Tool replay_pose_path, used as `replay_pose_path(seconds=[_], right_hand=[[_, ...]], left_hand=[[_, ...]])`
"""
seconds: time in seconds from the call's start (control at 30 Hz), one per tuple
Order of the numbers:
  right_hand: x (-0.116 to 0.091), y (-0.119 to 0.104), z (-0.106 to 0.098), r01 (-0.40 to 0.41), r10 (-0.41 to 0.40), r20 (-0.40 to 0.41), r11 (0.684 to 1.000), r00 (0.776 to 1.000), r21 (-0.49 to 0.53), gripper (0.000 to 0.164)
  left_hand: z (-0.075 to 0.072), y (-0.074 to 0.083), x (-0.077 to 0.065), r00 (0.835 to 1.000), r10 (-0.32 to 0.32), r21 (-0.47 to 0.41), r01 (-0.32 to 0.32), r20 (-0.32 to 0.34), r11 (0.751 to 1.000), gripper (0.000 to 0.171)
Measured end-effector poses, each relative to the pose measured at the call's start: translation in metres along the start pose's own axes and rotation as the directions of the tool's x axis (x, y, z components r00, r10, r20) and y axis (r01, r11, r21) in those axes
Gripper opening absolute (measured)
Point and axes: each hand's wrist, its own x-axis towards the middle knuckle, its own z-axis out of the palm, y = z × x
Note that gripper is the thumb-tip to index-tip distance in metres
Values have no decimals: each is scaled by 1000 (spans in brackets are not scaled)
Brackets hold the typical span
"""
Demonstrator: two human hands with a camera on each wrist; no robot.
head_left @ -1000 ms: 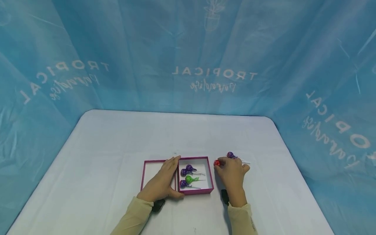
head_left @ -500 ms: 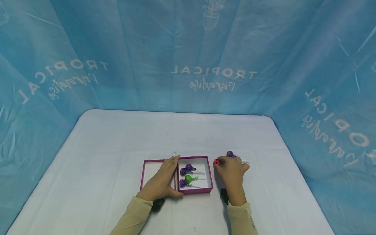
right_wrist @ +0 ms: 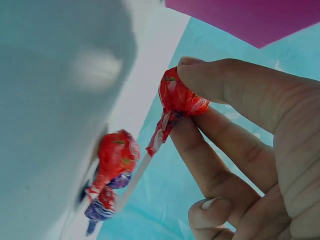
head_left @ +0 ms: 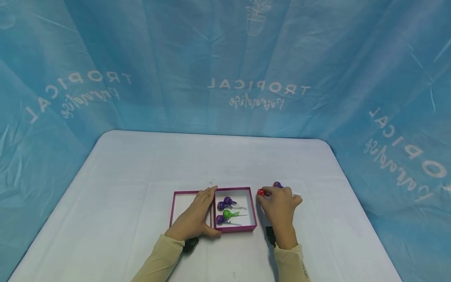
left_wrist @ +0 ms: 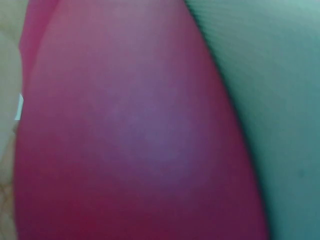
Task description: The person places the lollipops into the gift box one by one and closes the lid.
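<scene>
In the head view my left hand (head_left: 192, 219) spans the left wall of a pink-rimmed white box (head_left: 234, 230), fingertips at its far edge and thumb at its near edge. Inside lie several lollipops: purple ones and a green lollipop (head_left: 227, 214). My right hand (head_left: 278, 205), right of the box, pinches a red-wrapped lollipop (right_wrist: 172, 92) by its head between thumb and fingers, its white stick pointing down-left in the right wrist view. Beside it on the table are another red lollipop (right_wrist: 118, 152) and a purple lollipop (head_left: 277, 184). A blurred pink surface (left_wrist: 140, 125) fills most of the left wrist view.
A second pink-rimmed white tray (head_left: 181, 200), perhaps the lid, lies against the box's left side, partly under my left hand. Both stand on a white table (head_left: 105, 188). Blue printed curtains (head_left: 176, 58) hang behind the table and along both sides.
My right hand keeps its pinch on the red lollipop, which has tilted slightly. My left hand stays at the box. The whole head view shifts a little.
</scene>
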Motion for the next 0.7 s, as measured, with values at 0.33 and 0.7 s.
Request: replay_pose_path(seconds=[0.33, 0.7], right_hand=[[-4, -10, -14, 86, -77, -130, 994, 989, 61, 20], [-8, -16, -17, 150, -140, -141, 987, 980, 65, 22]], left_hand=[[-1, 2, 1, 1000, -4, -20, 5, 13, 1000, 137], [0, 1, 1, 1000, 6, -2, -6, 4, 1000, 137]])
